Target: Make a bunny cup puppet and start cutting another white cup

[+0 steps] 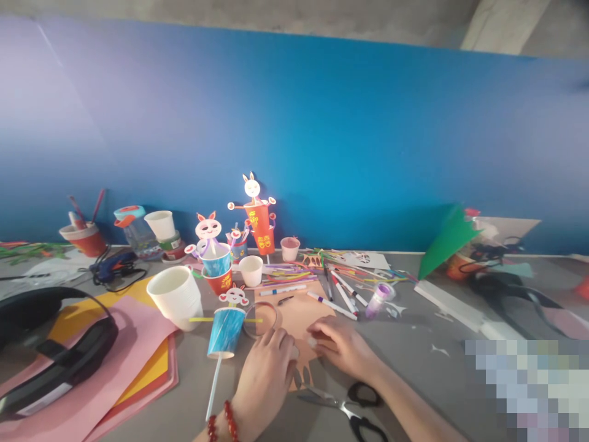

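My left hand [270, 367], with a red bead bracelet at the wrist, is closed over a peach-orange sheet of paper [294, 316]. A small pale piece shows at its fingertips, too blurred to name. Across from it, my right hand [343, 345] has its fingers curled together, with another small pale bit at the tips. Beside my left hand stands a blue-painted paper cup [226, 333] with a white animal face, a yellow strip and a white straw below. A roll of clear tape [261, 319] lies just beyond the left fingers. Black-handled scissors [340, 405] lie below the right hand.
Markers [332, 305] and a purple-capped glue stick [379, 299] lie behind the hands. Cup figures [258, 224] stand toward the blue partition. White cups [175, 294], coloured paper [138, 331] and a black headset [59, 356] are at left. A green sheet [446, 239] stands at right.
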`<state>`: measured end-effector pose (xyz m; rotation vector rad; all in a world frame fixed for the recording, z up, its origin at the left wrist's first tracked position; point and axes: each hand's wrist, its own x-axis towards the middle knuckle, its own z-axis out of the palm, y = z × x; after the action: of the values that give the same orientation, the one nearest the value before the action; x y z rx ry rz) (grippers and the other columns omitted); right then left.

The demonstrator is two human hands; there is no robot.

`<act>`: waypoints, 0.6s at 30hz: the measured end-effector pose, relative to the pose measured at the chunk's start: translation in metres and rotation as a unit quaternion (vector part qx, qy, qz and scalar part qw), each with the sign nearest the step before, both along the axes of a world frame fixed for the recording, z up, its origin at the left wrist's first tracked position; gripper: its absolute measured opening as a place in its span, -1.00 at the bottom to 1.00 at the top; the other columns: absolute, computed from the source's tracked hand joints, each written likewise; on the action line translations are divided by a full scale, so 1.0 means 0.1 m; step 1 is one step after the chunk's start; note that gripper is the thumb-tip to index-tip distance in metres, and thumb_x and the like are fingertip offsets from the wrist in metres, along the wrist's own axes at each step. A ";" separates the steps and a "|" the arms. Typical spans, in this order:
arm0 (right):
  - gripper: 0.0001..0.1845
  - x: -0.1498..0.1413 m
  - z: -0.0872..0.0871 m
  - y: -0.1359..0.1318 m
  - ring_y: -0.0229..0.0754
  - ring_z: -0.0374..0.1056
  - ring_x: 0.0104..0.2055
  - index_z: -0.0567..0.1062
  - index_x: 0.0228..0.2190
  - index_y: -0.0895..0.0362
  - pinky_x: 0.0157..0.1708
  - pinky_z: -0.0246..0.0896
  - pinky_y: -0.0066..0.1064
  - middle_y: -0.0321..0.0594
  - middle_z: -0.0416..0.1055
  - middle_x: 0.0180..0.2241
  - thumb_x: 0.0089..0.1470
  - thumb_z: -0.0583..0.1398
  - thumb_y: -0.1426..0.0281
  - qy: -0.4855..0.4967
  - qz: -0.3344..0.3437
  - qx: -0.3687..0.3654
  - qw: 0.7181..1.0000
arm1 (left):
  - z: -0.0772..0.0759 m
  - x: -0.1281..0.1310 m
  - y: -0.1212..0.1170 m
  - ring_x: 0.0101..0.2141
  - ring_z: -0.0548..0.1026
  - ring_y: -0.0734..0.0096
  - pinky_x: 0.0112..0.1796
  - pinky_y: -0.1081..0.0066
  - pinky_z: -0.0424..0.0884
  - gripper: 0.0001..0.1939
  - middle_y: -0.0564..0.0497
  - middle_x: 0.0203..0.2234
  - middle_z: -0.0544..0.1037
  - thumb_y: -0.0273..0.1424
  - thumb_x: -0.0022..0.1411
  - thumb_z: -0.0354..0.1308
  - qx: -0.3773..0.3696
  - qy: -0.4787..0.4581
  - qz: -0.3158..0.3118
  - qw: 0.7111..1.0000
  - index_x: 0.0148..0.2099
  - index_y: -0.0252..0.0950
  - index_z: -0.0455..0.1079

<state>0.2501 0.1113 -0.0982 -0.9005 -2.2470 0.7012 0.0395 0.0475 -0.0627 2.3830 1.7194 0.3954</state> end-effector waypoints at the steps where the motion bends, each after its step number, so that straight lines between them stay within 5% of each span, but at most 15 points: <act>1: -0.73 -0.01 0.01 -0.01 -0.05 0.46 -0.08 0.51 -0.12 0.08 -0.10 0.41 -0.30 -0.11 0.54 -0.17 0.12 0.22 0.53 -0.004 0.001 0.000 1.000 | -0.01 0.00 0.00 -0.15 0.43 0.20 -0.13 0.25 0.35 -0.79 -0.03 -0.20 0.48 -0.63 0.25 0.02 0.001 -0.001 0.000 1.000 -0.23 -0.26 0.42; 10: -0.71 -0.01 0.00 -0.04 -0.15 0.51 -0.11 0.51 -0.07 0.06 -0.13 0.44 -0.43 -0.15 0.56 -0.15 0.18 0.17 0.51 -0.031 -0.020 0.014 0.999 | 0.01 0.02 0.01 -0.15 0.44 0.16 -0.14 0.22 0.36 -0.78 -0.06 -0.20 0.49 -0.63 0.26 0.01 0.009 -0.002 -0.001 1.000 -0.24 -0.27 0.42; 18: -0.63 0.15 -0.02 0.20 0.02 0.47 -0.06 0.46 0.00 0.14 -0.06 0.36 -0.20 0.04 0.52 -0.06 0.20 0.07 0.57 -0.136 -0.254 0.065 0.955 | -0.04 0.00 0.00 -0.16 0.44 0.17 -0.12 0.20 0.36 -0.78 -0.05 -0.20 0.49 -0.61 0.29 -0.02 0.031 -0.043 -0.013 0.998 -0.15 -0.27 0.39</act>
<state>0.2650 0.1309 -0.1006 -1.5045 -2.1149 0.1997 0.0392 0.0474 -0.0670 2.3905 1.6607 0.5476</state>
